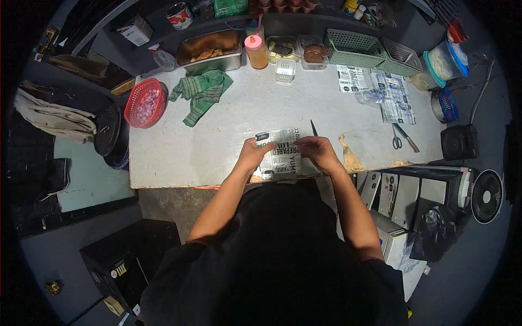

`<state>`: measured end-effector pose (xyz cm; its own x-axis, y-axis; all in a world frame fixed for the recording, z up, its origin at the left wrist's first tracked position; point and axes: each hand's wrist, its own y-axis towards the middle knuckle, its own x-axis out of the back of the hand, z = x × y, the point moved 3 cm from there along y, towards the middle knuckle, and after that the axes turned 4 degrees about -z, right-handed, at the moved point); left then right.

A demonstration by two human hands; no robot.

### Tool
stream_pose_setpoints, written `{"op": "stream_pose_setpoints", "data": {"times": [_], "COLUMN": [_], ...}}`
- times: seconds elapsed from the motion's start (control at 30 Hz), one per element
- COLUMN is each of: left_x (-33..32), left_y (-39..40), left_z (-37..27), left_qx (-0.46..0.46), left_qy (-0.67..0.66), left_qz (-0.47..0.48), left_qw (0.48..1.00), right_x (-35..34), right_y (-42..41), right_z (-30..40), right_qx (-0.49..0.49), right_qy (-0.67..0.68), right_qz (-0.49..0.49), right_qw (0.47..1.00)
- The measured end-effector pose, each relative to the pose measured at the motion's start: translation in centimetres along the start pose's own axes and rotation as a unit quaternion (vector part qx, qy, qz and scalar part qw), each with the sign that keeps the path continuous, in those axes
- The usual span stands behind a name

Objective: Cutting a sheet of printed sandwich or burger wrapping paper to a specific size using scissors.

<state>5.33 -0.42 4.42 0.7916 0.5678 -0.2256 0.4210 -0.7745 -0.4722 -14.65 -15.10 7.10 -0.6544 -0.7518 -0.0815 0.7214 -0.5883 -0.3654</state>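
A folded sheet of printed food-wrapping paper (281, 157) lies at the table's front edge, before my body. My left hand (253, 154) grips its left side, thumb on top. At its upper right edge, the fingers of my right hand (320, 151) pinch the paper. A dark pointed blade (313, 127) sticks out just beyond my right hand; that hand hides part of it.
On the white table (183, 150) are a red basket of shallots (146, 104), a green checked cloth (204, 91), a squeeze bottle (256, 53), scissors (396, 140), a knife (408, 139) and more printed paper (397, 100). Tubs and green baskets (355, 49) line the back.
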Motion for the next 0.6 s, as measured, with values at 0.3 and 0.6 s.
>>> {"op": "stream_pose_setpoints", "data": {"times": [0.3,0.6], "left_x": [-0.5,-0.2], "left_y": [-0.6,-0.5], "left_z": [-1.1,0.1], "left_qx": [0.011,0.016], "left_qy": [0.026,0.008], "left_qz": [0.001,0.0], "left_qw": [1.0,1.0], "right_x": [0.2,-0.6], "right_y": [0.0,-0.9], "right_z": [0.4,0.5], "right_qx": [0.044,0.012], "right_qy": [-0.017,0.112], "right_qz": [0.018,-0.015], "right_qw": [0.999,0.993]}}
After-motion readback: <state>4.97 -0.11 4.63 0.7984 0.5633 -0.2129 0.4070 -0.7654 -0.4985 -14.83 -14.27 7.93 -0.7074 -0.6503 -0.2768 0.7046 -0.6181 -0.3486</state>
